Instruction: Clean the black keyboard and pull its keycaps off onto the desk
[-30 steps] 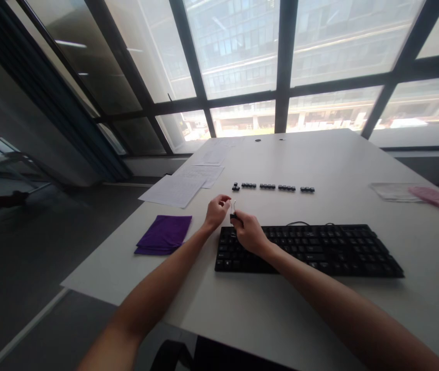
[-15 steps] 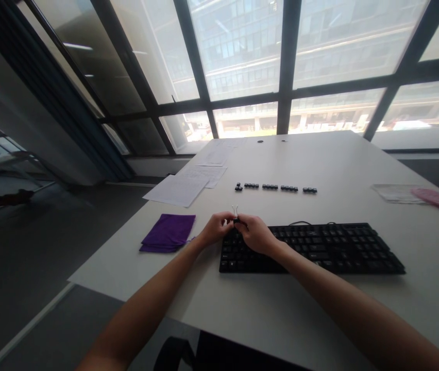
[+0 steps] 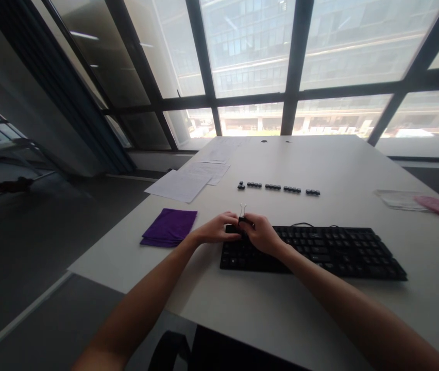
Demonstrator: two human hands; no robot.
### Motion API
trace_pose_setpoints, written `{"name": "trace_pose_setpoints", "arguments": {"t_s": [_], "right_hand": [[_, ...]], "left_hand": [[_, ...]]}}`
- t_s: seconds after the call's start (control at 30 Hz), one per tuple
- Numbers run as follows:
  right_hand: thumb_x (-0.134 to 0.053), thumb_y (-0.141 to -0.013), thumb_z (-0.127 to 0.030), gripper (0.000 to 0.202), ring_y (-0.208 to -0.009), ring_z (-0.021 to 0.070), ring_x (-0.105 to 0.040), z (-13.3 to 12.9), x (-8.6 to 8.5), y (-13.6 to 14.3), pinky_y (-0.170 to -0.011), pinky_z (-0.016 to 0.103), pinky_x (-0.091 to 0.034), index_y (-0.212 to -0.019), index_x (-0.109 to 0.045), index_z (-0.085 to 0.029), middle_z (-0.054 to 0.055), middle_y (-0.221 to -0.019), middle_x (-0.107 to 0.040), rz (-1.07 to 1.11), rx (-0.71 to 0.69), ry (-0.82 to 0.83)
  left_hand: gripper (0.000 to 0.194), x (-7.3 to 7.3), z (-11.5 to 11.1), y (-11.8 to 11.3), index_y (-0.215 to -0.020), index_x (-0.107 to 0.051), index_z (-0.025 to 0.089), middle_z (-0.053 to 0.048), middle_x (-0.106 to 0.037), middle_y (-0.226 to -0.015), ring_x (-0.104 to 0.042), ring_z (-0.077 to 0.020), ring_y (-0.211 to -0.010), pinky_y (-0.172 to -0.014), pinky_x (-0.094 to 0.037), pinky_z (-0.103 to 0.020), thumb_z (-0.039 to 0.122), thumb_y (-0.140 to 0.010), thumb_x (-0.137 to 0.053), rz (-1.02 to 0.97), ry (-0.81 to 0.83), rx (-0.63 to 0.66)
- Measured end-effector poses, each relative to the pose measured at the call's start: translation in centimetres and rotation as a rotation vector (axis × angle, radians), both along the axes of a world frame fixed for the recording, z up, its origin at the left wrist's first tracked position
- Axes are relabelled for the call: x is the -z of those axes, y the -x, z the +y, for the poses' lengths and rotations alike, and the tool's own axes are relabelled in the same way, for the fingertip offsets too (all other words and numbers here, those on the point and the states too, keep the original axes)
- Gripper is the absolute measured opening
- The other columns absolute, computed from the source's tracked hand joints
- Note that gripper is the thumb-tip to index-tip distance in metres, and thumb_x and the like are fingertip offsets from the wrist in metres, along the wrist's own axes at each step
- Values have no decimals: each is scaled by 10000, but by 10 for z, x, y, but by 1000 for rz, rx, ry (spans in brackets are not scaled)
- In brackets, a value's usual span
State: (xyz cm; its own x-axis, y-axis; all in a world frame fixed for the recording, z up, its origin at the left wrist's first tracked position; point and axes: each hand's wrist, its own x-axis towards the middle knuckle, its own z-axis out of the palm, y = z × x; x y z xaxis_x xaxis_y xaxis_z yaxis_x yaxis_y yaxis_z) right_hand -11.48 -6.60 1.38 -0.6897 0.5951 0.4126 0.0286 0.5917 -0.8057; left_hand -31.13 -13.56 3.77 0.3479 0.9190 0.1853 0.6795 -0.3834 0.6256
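Observation:
Beneath my hands lies a black keyboard [image 3: 335, 250] on the white table. My right hand [image 3: 262, 234] is closed in a pinch on a small black binder clip [image 3: 241, 219], whose two silver wire handles stick up. The clip is over the keyboard's upper left part; its lower end is hidden by my fingers. Just left of it, my left hand [image 3: 219, 229] has thumb and fingers apart over the keyboard's upper left corner, with black keyboard showing between them. Behind the keyboard, several loose black keycaps [image 3: 272, 186] stand in short rows.
A folded purple cloth [image 3: 169, 226] lies left of the keyboard. Paper sheets [image 3: 181, 185] overlap along the table's left edge. At the right are a pink brush-like object [image 3: 438, 205] and a pale flat packet [image 3: 401, 199]. The table's front edge [image 3: 134, 296] runs below my forearms.
My left thumb and fingers have spread apart, away from the clip. The clip in my right hand has shifted slightly right. The whole view has moved a little.

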Motion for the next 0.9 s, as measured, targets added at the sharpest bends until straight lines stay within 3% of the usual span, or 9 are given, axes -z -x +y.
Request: {"name": "trace_pose_setpoints", "arguments": {"t_s": [0.23,0.47,0.6,0.73,0.9], "right_hand": [[-547,-917,-287,236,-653,141,-544,0,1,-1,-615,256,-381,-728,-614,-164,-7,-683,-636,68,-35,88],[-522,-935,-334,259,-552,132,-522,5,-1,-1,-556,256,-387,-725,-557,-187,-24,-601,-578,207,88,282],[-529,-927,-300,212,-599,137,-529,4,0,-1,-588,256,-393,-750,-566,-191,-19,-644,-594,221,96,230],[-519,-925,-259,177,-655,144,-537,2,-1,-2,-641,257,-398,-786,-604,-189,-11,-682,-601,223,99,141],[-523,-915,-229,161,-713,151,-548,3,-1,-2,-686,262,-405,-800,-627,-186,3,-747,-616,236,85,71]], "left_hand": [[180,5,4,-7,-860,-751,205,-64,-698,-923,-627,-217,-941,-890,-478,-335,374,-803,-772,-35,-27,-38],[189,4,4,-14,-962,-736,219,-55,-705,-955,-631,-201,-948,-892,-488,-333,355,-831,-747,-64,-63,-74],[249,9,4,-16,-1050,-725,212,-75,-687,-1044,-623,-189,-924,-814,-504,-305,353,-844,-725,-119,-64,-104],[208,11,7,-20,-971,-737,190,-49,-690,-915,-598,-156,-797,-686,-474,-262,362,-868,-683,-147,-74,-217],[274,12,10,-24,-1001,-742,166,-43,-727,-889,-615,-157,-781,-671,-455,-252,399,-897,-642,-192,-31,-269]]}}
